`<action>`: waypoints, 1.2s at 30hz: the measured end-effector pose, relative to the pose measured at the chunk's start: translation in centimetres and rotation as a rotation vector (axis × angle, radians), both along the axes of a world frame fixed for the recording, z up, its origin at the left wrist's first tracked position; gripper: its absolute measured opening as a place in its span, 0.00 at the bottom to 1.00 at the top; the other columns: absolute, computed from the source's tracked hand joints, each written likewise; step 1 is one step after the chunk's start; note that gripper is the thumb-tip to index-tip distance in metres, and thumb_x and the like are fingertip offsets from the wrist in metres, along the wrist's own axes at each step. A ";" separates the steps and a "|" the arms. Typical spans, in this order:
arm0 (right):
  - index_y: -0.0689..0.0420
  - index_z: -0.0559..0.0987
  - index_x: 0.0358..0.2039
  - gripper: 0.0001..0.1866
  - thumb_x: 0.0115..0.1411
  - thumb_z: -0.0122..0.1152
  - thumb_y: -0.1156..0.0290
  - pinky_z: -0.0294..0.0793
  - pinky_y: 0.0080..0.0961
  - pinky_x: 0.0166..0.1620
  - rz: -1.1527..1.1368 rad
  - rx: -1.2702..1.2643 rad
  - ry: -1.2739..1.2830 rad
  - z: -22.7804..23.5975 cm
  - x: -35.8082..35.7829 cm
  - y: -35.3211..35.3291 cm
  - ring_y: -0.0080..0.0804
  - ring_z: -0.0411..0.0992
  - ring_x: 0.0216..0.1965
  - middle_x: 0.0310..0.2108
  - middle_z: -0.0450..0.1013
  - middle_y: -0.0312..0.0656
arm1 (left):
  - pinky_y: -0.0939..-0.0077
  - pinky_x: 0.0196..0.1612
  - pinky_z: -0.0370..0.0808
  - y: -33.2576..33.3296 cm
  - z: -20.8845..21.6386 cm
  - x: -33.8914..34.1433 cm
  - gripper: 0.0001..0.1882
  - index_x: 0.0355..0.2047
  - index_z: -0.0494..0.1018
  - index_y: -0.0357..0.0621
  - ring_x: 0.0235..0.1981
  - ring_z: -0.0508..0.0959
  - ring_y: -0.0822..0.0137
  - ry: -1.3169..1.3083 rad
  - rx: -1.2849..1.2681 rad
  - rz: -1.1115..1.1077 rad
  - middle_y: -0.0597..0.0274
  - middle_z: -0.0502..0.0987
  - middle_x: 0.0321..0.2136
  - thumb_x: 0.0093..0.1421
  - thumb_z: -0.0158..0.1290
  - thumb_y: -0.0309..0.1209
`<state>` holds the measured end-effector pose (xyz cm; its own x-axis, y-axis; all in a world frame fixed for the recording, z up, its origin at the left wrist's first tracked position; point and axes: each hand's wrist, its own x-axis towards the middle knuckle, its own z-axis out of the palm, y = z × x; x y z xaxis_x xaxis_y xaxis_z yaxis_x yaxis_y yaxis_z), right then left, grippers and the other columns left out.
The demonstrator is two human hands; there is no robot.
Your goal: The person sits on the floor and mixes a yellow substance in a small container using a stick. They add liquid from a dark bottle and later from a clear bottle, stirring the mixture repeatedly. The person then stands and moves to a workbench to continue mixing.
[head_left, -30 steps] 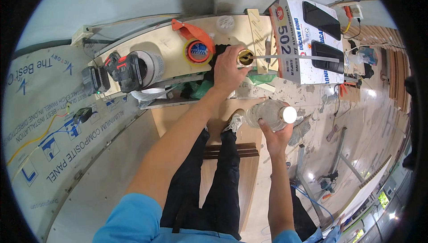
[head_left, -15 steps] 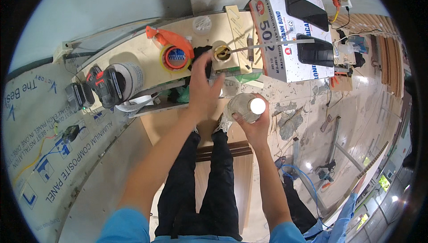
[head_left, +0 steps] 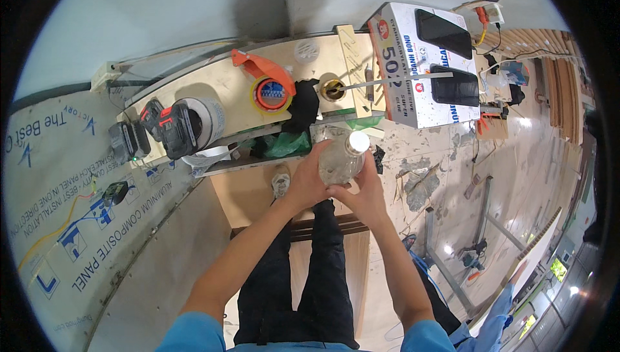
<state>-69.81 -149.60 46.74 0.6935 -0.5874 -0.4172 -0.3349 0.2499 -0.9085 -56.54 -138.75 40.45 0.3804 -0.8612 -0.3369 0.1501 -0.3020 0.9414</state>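
Note:
A clear plastic bottle [head_left: 342, 158] with a white cap sits between both my hands, just below the wooden shelf's front edge. My left hand [head_left: 309, 181] wraps its left side from below. My right hand [head_left: 363, 187] grips its right side and underside. On the wooden shelf [head_left: 226, 87] above stand a small round brass-coloured tin [head_left: 333, 88] with a thin metal strip across it and a black cloth [head_left: 302, 103].
On the shelf stand an orange tape dispenser [head_left: 266, 82], a white tape roll [head_left: 205, 118] and black power-tool batteries [head_left: 148, 134]. A white cardboard box [head_left: 413, 74] carries two phones. A green bag [head_left: 284, 144] lies under the shelf. Printed composite panels [head_left: 71, 203] lie at left.
My left hand left the brass tin on the shelf and came down onto the bottle. The bottle, held before in my right hand alone, moved left and up toward the shelf.

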 end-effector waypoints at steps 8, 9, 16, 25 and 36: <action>0.67 0.60 0.73 0.41 0.68 0.70 0.64 0.75 0.35 0.62 0.032 0.007 0.137 -1.1 0.6 -2.8 0.40 0.76 0.61 0.60 0.75 0.54 | 0.63 0.62 0.74 -1.9 -0.3 -0.2 0.47 0.69 0.63 0.41 0.59 0.77 0.62 0.448 -0.060 0.011 0.57 0.77 0.58 0.52 0.74 0.33; 0.67 0.60 0.73 0.41 0.69 0.70 0.64 0.76 0.34 0.60 -0.005 0.085 0.196 -1.5 0.9 -3.2 0.39 0.77 0.59 0.58 0.76 0.53 | 0.64 0.62 0.74 -2.4 -0.4 -0.4 0.45 0.68 0.63 0.41 0.59 0.77 0.64 0.580 -0.054 0.020 0.58 0.77 0.58 0.53 0.73 0.32; 0.70 0.76 0.61 0.38 0.66 0.70 0.48 0.80 0.33 0.40 0.149 -0.219 0.474 -1.4 2.7 -6.1 0.38 0.82 0.36 0.39 0.83 0.56 | 0.66 0.62 0.73 -3.3 -0.5 -0.9 0.37 0.69 0.65 0.41 0.59 0.77 0.66 0.953 -0.070 0.089 0.60 0.77 0.59 0.60 0.66 0.27; 0.69 0.80 0.56 0.38 0.62 0.71 0.45 0.78 0.34 0.39 0.245 -0.347 0.673 0.9 5.1 -7.9 0.39 0.81 0.34 0.34 0.83 0.55 | 0.66 0.60 0.76 -4.5 0.5 -2.1 0.33 0.68 0.67 0.42 0.56 0.80 0.64 1.260 -0.106 0.207 0.58 0.79 0.56 0.64 0.64 0.31; 0.68 0.82 0.56 0.34 0.62 0.73 0.49 0.80 0.35 0.42 0.350 -0.492 0.799 4.7 7.3 -9.1 0.41 0.83 0.36 0.37 0.84 0.56 | 0.66 0.58 0.80 -6.2 2.8 -4.0 0.28 0.66 0.67 0.39 0.56 0.81 0.64 1.452 -0.242 0.348 0.56 0.79 0.54 0.67 0.60 0.30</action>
<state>-62.46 -158.71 51.45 0.4823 -0.6369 -0.6014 -0.8753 -0.3227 -0.3602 -60.53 -144.94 43.21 0.0421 -0.8891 -0.4558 0.9950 0.0789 -0.0619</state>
